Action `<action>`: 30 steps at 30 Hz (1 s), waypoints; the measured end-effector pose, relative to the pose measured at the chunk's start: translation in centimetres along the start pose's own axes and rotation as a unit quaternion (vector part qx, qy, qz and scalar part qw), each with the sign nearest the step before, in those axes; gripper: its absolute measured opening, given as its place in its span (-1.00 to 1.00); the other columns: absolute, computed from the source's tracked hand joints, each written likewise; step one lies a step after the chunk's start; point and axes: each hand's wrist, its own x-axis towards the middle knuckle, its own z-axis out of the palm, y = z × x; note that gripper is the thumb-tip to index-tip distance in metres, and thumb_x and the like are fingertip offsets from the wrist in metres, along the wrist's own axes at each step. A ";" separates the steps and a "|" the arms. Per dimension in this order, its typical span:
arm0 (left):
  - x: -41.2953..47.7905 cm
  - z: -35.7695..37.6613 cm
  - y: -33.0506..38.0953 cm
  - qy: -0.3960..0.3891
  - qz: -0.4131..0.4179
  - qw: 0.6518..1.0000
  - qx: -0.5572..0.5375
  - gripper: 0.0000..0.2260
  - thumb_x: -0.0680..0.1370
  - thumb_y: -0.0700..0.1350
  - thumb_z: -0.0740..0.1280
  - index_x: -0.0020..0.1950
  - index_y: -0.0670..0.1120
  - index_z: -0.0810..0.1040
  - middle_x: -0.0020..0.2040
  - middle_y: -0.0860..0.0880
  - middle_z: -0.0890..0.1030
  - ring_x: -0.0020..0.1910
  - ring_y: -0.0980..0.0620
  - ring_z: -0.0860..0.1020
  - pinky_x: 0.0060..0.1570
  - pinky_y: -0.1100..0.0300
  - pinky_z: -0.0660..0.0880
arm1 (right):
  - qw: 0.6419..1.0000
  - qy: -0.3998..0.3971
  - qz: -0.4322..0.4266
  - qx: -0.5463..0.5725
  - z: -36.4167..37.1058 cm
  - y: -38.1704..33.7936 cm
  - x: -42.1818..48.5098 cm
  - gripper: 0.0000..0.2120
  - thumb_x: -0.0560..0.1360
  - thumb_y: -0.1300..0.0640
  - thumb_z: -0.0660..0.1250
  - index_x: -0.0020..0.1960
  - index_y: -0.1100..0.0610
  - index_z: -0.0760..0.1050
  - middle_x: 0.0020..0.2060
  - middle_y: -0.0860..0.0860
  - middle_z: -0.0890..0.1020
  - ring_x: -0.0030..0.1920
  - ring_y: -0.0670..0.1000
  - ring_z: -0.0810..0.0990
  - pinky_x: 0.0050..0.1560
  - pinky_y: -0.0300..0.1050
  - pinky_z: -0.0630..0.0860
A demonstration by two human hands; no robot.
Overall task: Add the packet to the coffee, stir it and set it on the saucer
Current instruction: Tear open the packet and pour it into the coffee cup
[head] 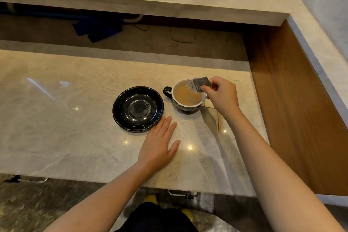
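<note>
two bare forearms reach up from the bottom edge, over dark clothing and yellow footwear (150, 198) on a mottled stone floor. left hand (158, 143) lies flat, fingers spread, palm down on the tabletop (56, 118), its fingertips just beside the near rim of the empty black saucer (138, 108). right hand (222, 93) pinches a small grey packet (200, 84) between thumb and fingers, tilted over the far right rim of the cup (186, 96). packet shows pale star-like marks and a strip of lettering too small to read. cup is dark outside, white inside, holds light brown coffee, handle toward the saucer, standing on the tabletop just left of the right hand. thin wooden stirrer (219, 122) lies below the right wrist. tabletop is glossy beige marble with ceiling-light glints; a raised marble ledge and wood side panel lie beyond the hands.
</note>
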 end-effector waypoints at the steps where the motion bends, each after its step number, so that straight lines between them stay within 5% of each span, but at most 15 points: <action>1: 0.1 -0.1 0.0 -0.005 -0.002 1.000 -0.016 -0.47 0.58 0.16 0.07 0.50 0.05 0.03 0.53 0.07 -0.04 0.46 0.16 -0.18 0.40 0.16 -0.17 | 1.000 -0.001 0.001 0.006 0.0 0.0 0.0 -0.86 0.47 0.14 0.35 -0.04 0.21 0.58 -0.12 0.13 0.65 -0.21 0.01 0.53 -0.36 -0.28 0.41; 5: 0.6 -2.3 -0.1 -0.039 0.003 0.992 -0.121 -0.60 0.58 -0.05 0.20 0.41 -0.04 0.30 0.48 -0.05 0.25 0.47 0.03 0.12 0.43 0.07 0.06 | 1.000 -0.004 0.012 0.026 -0.2 0.0 0.1 -0.88 0.47 0.14 0.35 -0.06 0.19 0.57 -0.20 0.06 0.61 -0.23 0.00 0.54 -0.35 -0.26 0.43; 8: 2.0 -5.8 1.1 0.061 0.017 0.986 -0.157 -0.75 0.56 -0.18 0.24 0.24 -0.10 0.51 0.13 -0.08 0.61 0.11 0.00 0.51 0.17 0.01 0.45 | 0.999 -0.006 0.008 0.031 -0.4 -0.2 0.2 -0.88 0.47 0.15 0.35 -0.05 0.20 0.58 -0.23 0.03 0.58 -0.26 -0.02 0.51 -0.35 -0.25 0.42; 11: 5.0 -9.3 3.0 0.128 0.029 0.979 -0.157 -0.77 0.56 -0.19 0.25 0.20 -0.11 0.54 -0.05 -0.06 0.62 -0.13 0.11 0.46 -0.06 0.22 0.39 | 1.000 -0.012 -0.005 0.023 -0.4 -0.5 0.3 -0.87 0.47 0.16 0.35 -0.05 0.20 0.59 -0.22 0.03 0.58 -0.31 -0.08 0.47 -0.35 -0.24 0.42; 16: 9.9 -11.8 4.1 0.137 -0.001 0.977 -0.164 -0.71 0.52 -0.10 0.33 0.24 -0.09 0.49 0.05 -0.06 0.58 -0.14 0.13 0.41 -0.10 0.25 0.37 | 1.000 -0.018 -0.016 0.019 -0.3 -0.6 0.1 -0.90 0.46 0.16 0.36 -0.10 0.19 0.59 -0.25 0.01 0.57 -0.31 -0.09 0.47 -0.39 -0.26 0.38; 19: 12.5 -12.5 4.3 0.084 0.012 0.985 -0.152 -0.75 0.49 -0.10 0.37 0.16 -0.09 0.58 0.06 -0.05 0.60 -0.17 0.10 0.40 -0.19 0.32 0.35 | 0.999 -0.022 -0.028 0.032 -0.7 -0.7 0.1 -0.92 0.46 0.19 0.35 -0.12 0.20 0.59 -0.27 0.02 0.56 -0.33 -0.12 0.45 -0.38 -0.26 0.36; 23: 13.6 -12.8 4.6 0.045 0.027 0.984 -0.171 -0.89 0.49 -0.15 0.37 -0.05 -0.11 0.66 -0.17 0.01 0.60 -0.34 0.18 0.40 -0.37 0.36 0.24 | 0.998 -0.026 -0.023 0.046 -1.1 -0.5 0.4 -0.91 0.46 0.22 0.34 -0.05 0.19 0.58 -0.24 0.05 0.59 -0.30 -0.05 0.51 -0.29 -0.25 0.47; 30: 13.9 -12.3 4.3 0.040 0.017 0.984 -0.174 -0.89 0.48 -0.15 0.38 -0.04 -0.10 0.67 -0.16 0.02 0.60 -0.35 0.19 0.38 -0.37 0.36 0.24 | 0.998 -0.043 -0.030 0.039 -1.2 -0.4 0.6 -0.95 0.45 0.28 0.34 -0.16 0.19 0.57 -0.32 0.02 0.57 -0.36 -0.08 0.53 -0.27 -0.17 0.51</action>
